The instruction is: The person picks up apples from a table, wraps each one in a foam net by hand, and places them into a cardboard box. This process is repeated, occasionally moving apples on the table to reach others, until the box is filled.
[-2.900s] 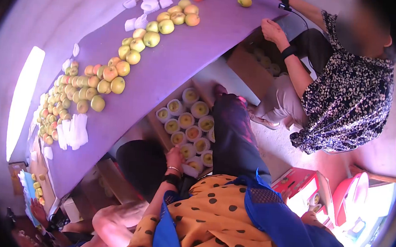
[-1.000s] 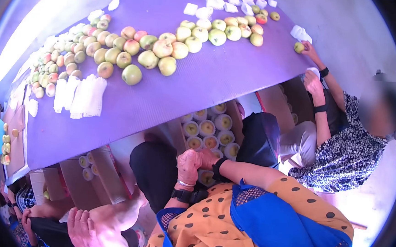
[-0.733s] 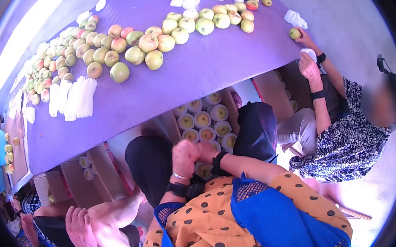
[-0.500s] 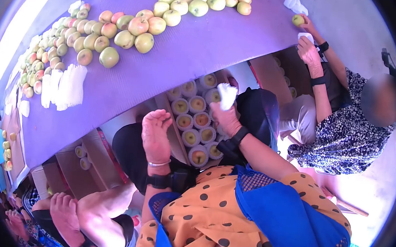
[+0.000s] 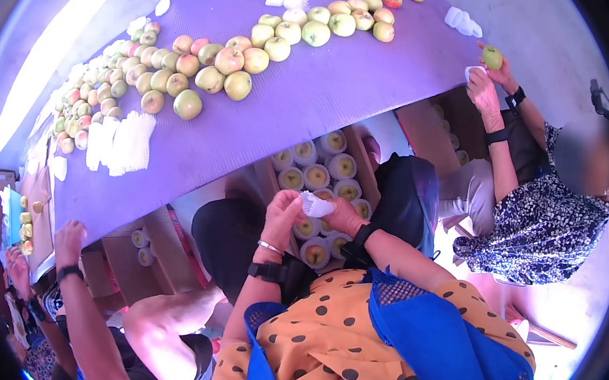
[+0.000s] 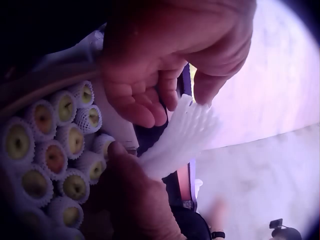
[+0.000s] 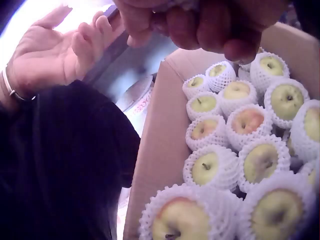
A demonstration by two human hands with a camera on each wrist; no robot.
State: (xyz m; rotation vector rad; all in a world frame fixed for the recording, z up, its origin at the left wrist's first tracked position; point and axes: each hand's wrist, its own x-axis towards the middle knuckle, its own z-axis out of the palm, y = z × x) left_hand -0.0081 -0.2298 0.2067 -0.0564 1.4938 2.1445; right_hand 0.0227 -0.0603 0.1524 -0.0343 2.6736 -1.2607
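The white foam sleeve [image 5: 315, 205] sits between both hands at the centre of the head view. At its 8 o'clock, the left hand [image 5: 283, 218] pinches one end between thumb and finger; at 4 o'clock, the right hand [image 5: 346, 219] has curled fingers round the other end. Half a second ago the right hand alone held it up, the left raised and apart with palm bared; now they meet on it. Below them stands a carton [image 5: 265, 180] of apples in foam sleeves [image 5: 316, 177], stem ends mostly up. The purple table [image 5: 289, 104] spans 9 to 1 o'clock, with loose apples [image 5: 238, 85] at 11 and stacked sleeves [image 5: 131, 142] toward 10. Between 1 and 2 o'clock, the neighbour's green apple [image 5: 492, 58] has come away from the table edge to just above the sleeve in their other hand. At 8 to 9, another person's hand [image 5: 70, 241] has risen from the knee to the table edge. White characters on the blue vest [image 5: 421, 332], at 6 to 7 o'clock, are cut off and unreadable; red lettering on a round container [image 7: 141, 100] is too blurred to read.
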